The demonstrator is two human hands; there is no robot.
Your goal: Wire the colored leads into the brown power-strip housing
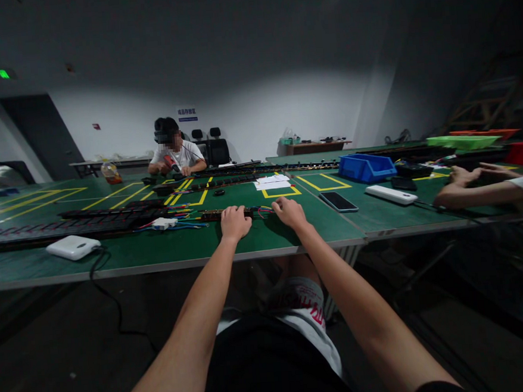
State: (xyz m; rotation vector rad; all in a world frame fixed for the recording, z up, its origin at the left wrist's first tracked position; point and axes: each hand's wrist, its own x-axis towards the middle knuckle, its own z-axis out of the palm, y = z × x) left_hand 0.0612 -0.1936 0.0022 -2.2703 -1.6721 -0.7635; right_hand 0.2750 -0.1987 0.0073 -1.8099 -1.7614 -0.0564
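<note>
My left hand (236,223) is closed over a narrow black strip (211,216) that lies on the green table (193,247). Thin coloured wires (262,210) come out of the strip's right end. Their far ends run to the fingertips of my right hand (290,213), which look pinched on them. Just left of the strip lie a white connector (165,223) and loose blue wires (195,226). They belong beside long dark strips (66,226) with red and black wiring.
A phone (338,201), a white power bank (391,194) and a blue bin (367,167) are to the right. Another white power bank (73,248) with a cable sits at left. Papers (272,182) lie ahead. One co-worker (177,154) holds a tool opposite; another person's hands (464,177) are at right.
</note>
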